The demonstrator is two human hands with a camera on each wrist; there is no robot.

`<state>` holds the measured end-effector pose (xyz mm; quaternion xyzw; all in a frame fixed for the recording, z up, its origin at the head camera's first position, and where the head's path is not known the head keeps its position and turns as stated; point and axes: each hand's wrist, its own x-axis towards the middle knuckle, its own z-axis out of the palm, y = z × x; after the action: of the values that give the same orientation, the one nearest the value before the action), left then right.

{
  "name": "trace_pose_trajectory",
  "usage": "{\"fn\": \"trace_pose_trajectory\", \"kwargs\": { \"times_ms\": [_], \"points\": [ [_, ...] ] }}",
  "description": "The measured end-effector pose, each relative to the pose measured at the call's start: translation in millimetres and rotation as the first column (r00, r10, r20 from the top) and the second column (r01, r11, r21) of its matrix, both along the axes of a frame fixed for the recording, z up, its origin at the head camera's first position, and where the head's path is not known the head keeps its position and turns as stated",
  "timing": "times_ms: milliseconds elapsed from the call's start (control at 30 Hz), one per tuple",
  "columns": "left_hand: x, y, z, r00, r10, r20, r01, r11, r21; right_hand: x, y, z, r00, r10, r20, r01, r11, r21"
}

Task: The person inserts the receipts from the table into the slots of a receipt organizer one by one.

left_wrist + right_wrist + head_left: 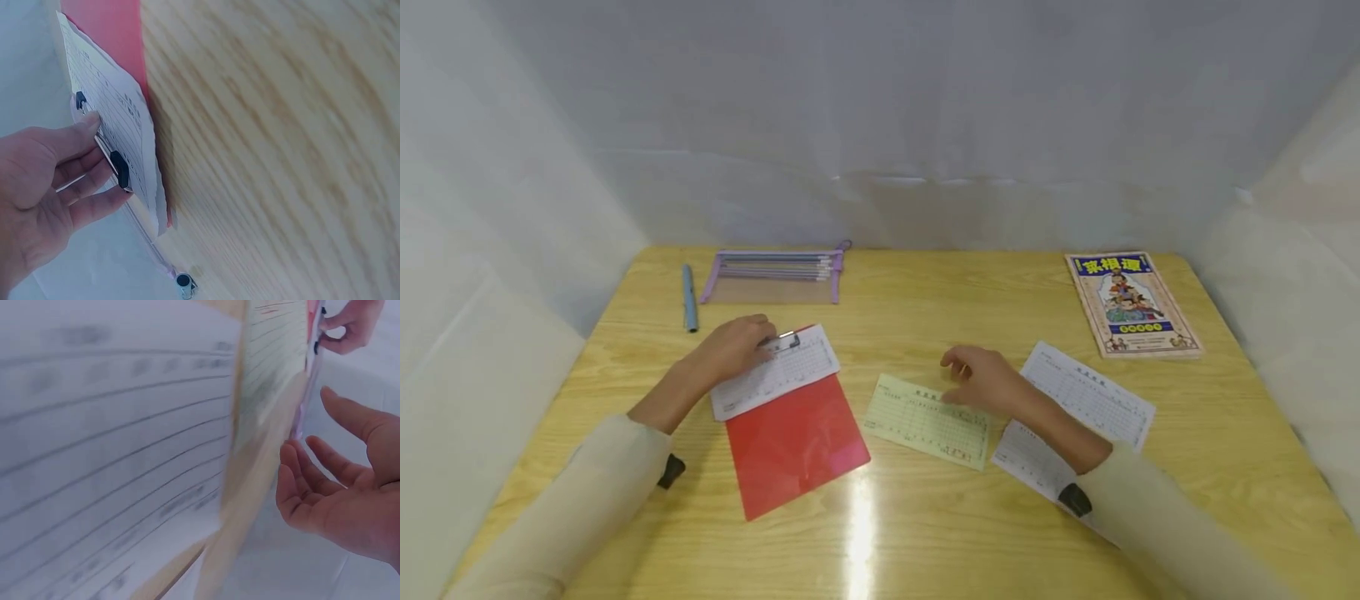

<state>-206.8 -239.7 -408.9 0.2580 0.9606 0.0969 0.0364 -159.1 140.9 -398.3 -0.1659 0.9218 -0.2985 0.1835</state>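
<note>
A red clipboard (801, 442) lies tilted on the table, left of the middle. White printed slips (775, 379) sit across its upper part, under the metal clip with black ends (119, 167). My left hand (737, 346) pinches that clip, thumb on the paper side and fingers behind, as the left wrist view shows. Over the top right corner of a light green printed slip (925, 425) is my right hand (985, 379), fingers loosely bent and holding nothing. White printed slips (1093, 396) lie under and around my right forearm, which partly hides them.
At the back left lies a see-through pencil pouch (771, 287) with purple edges and several pencils inside. A blue-grey pen (689, 298) rests to its left. A book with an illustrated cover (1131, 304) lies at the back right. Whitish sheeting (910, 125) encloses the table's back and sides.
</note>
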Motion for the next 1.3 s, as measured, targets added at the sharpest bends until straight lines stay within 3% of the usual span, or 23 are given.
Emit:
{"fn": "trace_pose_trajectory", "kwargs": {
  "times_ms": [267, 433, 633, 1000, 1300],
  "points": [
    [-1.8, -1, -1.0, 1.0, -0.006, 0.004, 0.006, 1.0, 0.005, 26.0, 28, -13.6, 0.997, 0.058, -0.052, -0.051, 0.99, 0.129],
    [-1.3, -7, -1.2, 1.0, -0.004, 0.01, 0.004, 1.0, 0.008, 29.4, 28, -17.0, 0.987, 0.11, -0.119, -0.093, 0.986, 0.136],
    [0.2, -6, -1.2, 1.0, -0.006, 0.023, 0.006, 1.0, 0.008, 29.4, 26, -17.5, 0.987, 0.118, -0.108, -0.106, 0.988, 0.111],
    [1.0, -3, -1.0, 1.0, 0.001, 0.028, -0.001, 1.0, 0.0, 29.8, 27, -19.0, 0.993, 0.072, -0.09, -0.067, 0.996, 0.049],
    [1.5, 0, -0.6, 1.0, 0.004, 0.021, -0.004, 1.0, 0.006, 28.4, 29, -16.9, 0.996, -0.086, -0.031, 0.086, 0.996, -0.009]
  ]
}}
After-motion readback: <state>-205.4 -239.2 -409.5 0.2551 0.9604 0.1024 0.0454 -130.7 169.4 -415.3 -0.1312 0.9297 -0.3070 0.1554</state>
